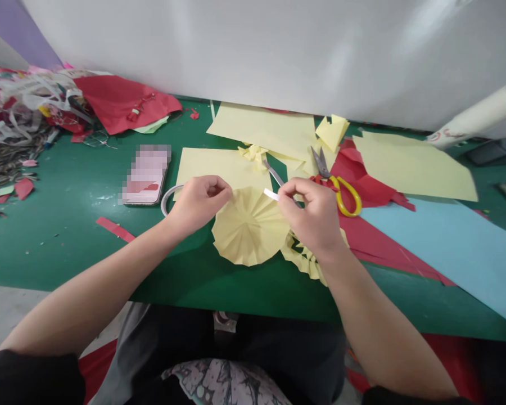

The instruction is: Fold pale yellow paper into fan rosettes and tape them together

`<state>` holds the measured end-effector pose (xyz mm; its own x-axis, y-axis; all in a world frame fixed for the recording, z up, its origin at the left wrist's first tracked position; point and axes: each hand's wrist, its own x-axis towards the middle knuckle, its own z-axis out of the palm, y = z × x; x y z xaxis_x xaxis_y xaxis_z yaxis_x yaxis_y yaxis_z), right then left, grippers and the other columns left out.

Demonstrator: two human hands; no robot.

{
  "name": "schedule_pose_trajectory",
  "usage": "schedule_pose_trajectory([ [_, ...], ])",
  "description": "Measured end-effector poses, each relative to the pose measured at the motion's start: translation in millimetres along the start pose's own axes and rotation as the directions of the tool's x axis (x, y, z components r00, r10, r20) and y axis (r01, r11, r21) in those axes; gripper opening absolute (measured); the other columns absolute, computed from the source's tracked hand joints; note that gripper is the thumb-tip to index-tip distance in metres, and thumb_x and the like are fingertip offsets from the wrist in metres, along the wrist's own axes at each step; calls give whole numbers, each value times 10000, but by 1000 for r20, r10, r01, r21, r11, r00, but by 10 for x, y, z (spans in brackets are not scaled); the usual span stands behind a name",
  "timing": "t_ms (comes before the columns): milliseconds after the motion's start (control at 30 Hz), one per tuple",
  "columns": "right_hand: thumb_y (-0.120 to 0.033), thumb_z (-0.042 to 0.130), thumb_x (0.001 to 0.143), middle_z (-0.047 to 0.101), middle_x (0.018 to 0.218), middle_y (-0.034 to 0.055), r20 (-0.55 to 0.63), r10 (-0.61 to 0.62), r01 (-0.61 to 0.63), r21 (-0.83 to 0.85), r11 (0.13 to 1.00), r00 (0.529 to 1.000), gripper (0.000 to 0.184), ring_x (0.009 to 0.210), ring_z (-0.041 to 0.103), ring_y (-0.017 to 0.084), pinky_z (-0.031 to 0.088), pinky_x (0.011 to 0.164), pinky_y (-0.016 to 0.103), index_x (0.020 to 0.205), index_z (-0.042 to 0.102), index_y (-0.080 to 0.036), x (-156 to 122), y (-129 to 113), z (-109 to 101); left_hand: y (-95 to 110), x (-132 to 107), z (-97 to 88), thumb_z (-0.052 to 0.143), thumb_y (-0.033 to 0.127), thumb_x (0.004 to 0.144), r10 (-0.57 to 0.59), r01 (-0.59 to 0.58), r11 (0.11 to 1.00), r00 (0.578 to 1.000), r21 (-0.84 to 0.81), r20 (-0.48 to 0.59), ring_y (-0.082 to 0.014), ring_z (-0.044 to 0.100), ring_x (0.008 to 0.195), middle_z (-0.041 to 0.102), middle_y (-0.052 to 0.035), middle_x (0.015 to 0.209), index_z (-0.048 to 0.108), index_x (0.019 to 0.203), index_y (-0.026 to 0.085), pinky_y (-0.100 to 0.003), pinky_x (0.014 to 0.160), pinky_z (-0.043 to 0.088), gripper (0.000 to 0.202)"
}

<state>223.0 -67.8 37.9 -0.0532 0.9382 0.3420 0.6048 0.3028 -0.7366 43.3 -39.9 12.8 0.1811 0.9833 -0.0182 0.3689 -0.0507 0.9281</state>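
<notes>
A pleated yellow paper circle [249, 228] lies fan-folded between my hands at the table's near side. My left hand [204, 201] is closed in a pinch at its upper left edge; what the fingertips hold, if anything, is hidden. A short white strip of tape [271, 194] sticks out from the pinched fingers of my right hand [311, 211], above the circle's right side. Behind my left wrist shows part of a tape roll [165, 201]. Under my right forearm is a second pleated yellow piece [307, 263] with cut-out holes. A grey metal blade [274, 171] reaches out from behind my right hand.
Yellow-handled scissors [341, 194] lie right of my right hand, on red paper [354, 169]. Yellow sheets [261, 126] and blue paper [442, 236] spread around. A phone [147, 174] rests at left, a heap of scraps [21, 112] beyond. A white wall [253, 50] borders the green table [80, 236].
</notes>
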Motion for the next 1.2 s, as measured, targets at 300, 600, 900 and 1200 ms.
schedule_pose_trajectory([
  [300, -132, 501, 762, 677, 759, 11, 836, -492, 2, 507, 862, 242, 157, 706, 598, 99, 457, 732, 259, 760, 645, -193, -66, -140, -127, -104, 67, -23, 493, 261, 726, 22, -25, 999, 996, -45, -84, -70, 432, 513, 529, 11, 601, 564, 708, 166, -188, 442, 299, 120],
  [600, -89, 453, 760, 626, 876, 55, 252, -249, 262, -17, 965, 935, 191, 868, 559, 164, 444, 791, 326, 840, 594, -190, -61, -38, 34, -60, 66, -8, 503, 284, 753, -36, 35, 997, 999, -75, -15, -87, 532, 524, 624, -23, 669, 530, 776, 184, -183, 403, 307, 105],
  [900, -245, 500, 779, 586, 873, 67, 323, 114, -32, -247, 969, 940, 377, 788, 566, 174, 436, 681, 309, 1147, 437, -194, -47, 146, 165, -48, 50, -12, 518, 297, 752, -29, 29, 999, 998, -12, 48, -66, 500, 458, 630, -18, 679, 556, 807, 187, -181, 370, 302, 129],
  [1200, -226, 484, 791, 588, 625, 5, 215, 81, -42, -180, 983, 973, 100, 582, 532, 100, 387, 566, 224, 797, 563, -165, -17, 151, 167, -46, 40, -10, 609, 296, 702, 35, -32, 997, 999, -68, 41, -108, 615, 681, 647, -25, 743, 549, 789, 164, -203, 592, 454, 170],
])
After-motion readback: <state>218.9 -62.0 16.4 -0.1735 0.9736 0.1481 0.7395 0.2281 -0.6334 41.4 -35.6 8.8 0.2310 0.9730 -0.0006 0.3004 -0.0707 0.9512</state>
